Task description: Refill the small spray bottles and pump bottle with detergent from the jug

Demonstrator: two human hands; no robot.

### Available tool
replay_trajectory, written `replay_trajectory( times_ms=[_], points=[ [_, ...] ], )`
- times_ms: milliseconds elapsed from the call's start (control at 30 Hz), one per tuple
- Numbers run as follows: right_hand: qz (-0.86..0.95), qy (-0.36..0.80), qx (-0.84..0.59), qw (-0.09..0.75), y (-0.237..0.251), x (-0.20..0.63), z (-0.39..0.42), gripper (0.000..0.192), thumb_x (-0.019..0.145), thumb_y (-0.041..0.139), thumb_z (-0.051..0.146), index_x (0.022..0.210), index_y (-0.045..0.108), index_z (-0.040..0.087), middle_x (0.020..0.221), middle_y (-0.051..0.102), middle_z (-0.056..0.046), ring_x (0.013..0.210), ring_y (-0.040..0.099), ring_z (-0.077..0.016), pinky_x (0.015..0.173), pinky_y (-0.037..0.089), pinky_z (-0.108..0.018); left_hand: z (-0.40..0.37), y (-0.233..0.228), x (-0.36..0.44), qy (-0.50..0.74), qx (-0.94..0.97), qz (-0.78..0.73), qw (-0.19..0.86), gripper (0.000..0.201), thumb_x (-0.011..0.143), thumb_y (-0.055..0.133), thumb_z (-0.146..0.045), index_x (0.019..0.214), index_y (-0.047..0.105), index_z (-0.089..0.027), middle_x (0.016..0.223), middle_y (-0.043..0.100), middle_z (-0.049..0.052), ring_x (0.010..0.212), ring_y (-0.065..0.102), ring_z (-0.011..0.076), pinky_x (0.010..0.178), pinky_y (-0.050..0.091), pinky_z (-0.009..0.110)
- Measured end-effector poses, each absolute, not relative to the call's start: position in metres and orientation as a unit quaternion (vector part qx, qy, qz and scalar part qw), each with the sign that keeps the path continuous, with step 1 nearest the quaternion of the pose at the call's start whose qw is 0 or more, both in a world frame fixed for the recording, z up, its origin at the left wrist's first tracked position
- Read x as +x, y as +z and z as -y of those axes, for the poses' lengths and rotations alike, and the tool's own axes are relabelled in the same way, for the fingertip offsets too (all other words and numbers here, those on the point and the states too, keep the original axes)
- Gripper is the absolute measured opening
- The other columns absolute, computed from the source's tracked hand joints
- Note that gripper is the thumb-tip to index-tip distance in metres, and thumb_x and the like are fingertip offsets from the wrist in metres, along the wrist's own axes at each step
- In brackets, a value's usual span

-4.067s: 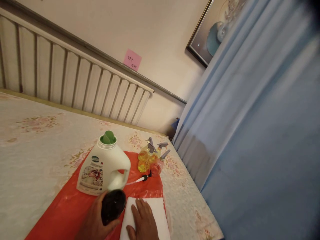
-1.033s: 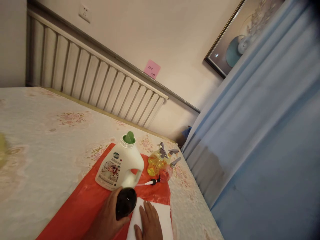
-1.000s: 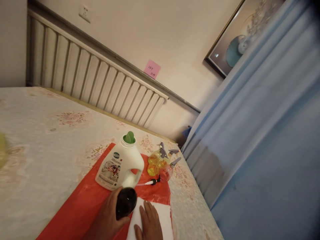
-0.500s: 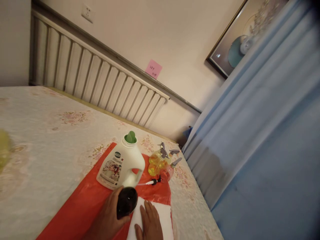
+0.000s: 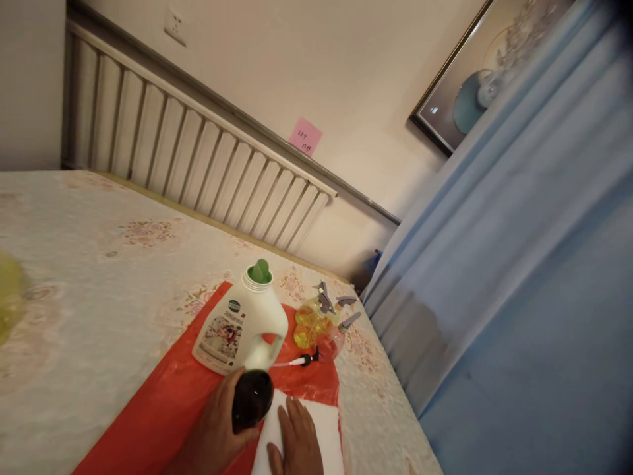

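I am working in a home bedroom, leaning over a bed with a floral quilted cover (image 5: 99, 264) filling the lower left, a slatted headboard (image 5: 198, 165) behind it, blue curtains (image 5: 494, 264) on the right and a framed picture (image 5: 475, 72) upper right.

White jug (image 5: 241, 326) with green cap, red sheet (image 5: 163, 409), seemingly dark-brown bottle (image 5: 252, 399)

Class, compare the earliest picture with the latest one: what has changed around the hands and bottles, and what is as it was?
Only the camera has swung left, bringing a wall socket into view. The left hand still grips the dark bottle, and the right hand still lies flat on the white cloth. The white jug, the spray bottles and the loose pump lie unmoved on the red sheet.
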State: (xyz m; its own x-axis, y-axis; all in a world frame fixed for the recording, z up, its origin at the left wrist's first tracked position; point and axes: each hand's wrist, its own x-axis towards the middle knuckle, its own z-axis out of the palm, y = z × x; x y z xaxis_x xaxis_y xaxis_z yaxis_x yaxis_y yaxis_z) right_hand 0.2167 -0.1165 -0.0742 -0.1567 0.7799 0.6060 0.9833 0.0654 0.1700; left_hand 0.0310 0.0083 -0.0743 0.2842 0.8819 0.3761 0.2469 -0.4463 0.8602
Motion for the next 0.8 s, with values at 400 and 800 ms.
replay_trajectory(
  times_ms=[400,800],
  points=[
    [0.703,-0.253,-0.638,0.186,-0.0771,0.2182,0.1185,0.055,0.092,0.062,0.037,0.143,0.053,0.019,0.142,0.061,-0.015,0.127,0.061,-0.0357,0.095,0.060,-0.053,-0.0090,-0.0693,0.0307,0.423,0.710,-0.396,0.400,0.081,0.064,0.064,-0.026,0.142,0.040,-0.021,0.147,0.053,0.015,0.139,0.048,0.0330,0.118,0.038,0.051],
    [0.704,-0.242,-0.636,0.201,-0.0748,0.2179,0.1187,0.054,0.092,0.063,0.037,0.142,0.054,0.021,0.141,0.062,-0.014,0.126,0.062,-0.0359,0.095,0.060,-0.054,-0.0101,-0.0708,0.0314,0.432,0.709,-0.402,0.385,0.081,0.062,0.065,-0.028,0.140,0.044,-0.017,0.144,0.057,0.016,0.135,0.053,0.0337,0.115,0.042,0.049]
  ],
)
